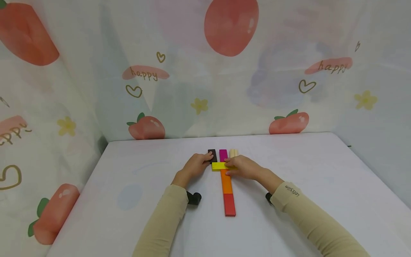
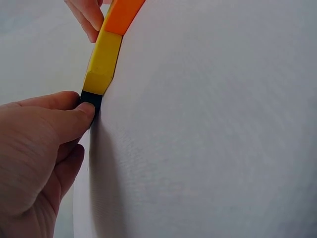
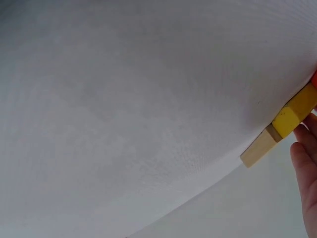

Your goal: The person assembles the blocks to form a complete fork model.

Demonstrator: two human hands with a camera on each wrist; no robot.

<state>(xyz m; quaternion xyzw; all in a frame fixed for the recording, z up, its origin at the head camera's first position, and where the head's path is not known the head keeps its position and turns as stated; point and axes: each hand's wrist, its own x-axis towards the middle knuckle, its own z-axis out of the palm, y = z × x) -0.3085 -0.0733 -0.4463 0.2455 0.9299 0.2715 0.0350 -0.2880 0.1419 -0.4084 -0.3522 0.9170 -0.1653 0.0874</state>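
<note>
On the table, coloured blocks form a cross-like figure. A yellow block [image 1: 219, 166] lies crosswise above an orange block [image 1: 226, 184], with a red block [image 1: 229, 205] below that. Beyond the yellow one stand a black block [image 1: 212, 154], a magenta block [image 1: 223, 155] and a pale wooden block [image 1: 233, 152]. My left hand [image 1: 196, 165] pinches the black block between thumb and fingers, near the yellow block's left end. With fingers extended, my right hand [image 1: 245, 167] rests over the yellow block's right part, hiding that end.
Black rounded pieces [image 1: 194, 198] show beside both forearms at the sleeve cuffs. The white table [image 1: 128, 221] ends at a back edge against a printed cloth backdrop [image 1: 224, 82], and cloth also hangs at the left and right.
</note>
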